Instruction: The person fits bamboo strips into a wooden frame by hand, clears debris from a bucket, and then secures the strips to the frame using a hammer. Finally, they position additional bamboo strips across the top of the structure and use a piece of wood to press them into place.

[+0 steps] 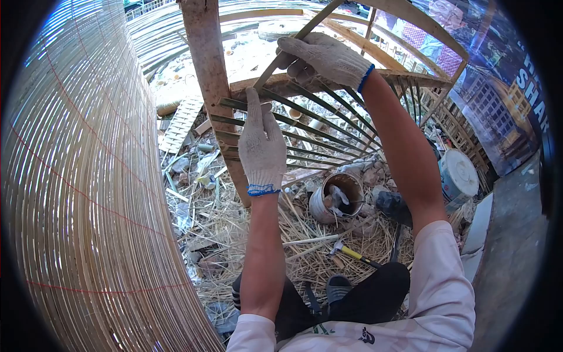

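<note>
Both of my hands wear white knitted gloves with blue cuffs. My right hand (325,58) is closed round a flat bamboo strip (270,70), which slants up and to the right. At the strip's lower end is my left hand (261,141), its index finger stretched up against it and its thumb alongside; the other fingers are mostly hidden. Beneath both hands, thin green bamboo slats (328,120) fan out within a wooden frame. The frame's upright post (205,47) stands just left of my left hand, and a curved crosspiece (246,85) passes behind the strip.
A tall screen of bamboo strips (88,176) fills the left side. On the straw-littered ground lie a hammer (355,254) with a yellow handle and an open bucket (319,205). Further right are a lidded bucket (460,173) and a printed banner (498,88).
</note>
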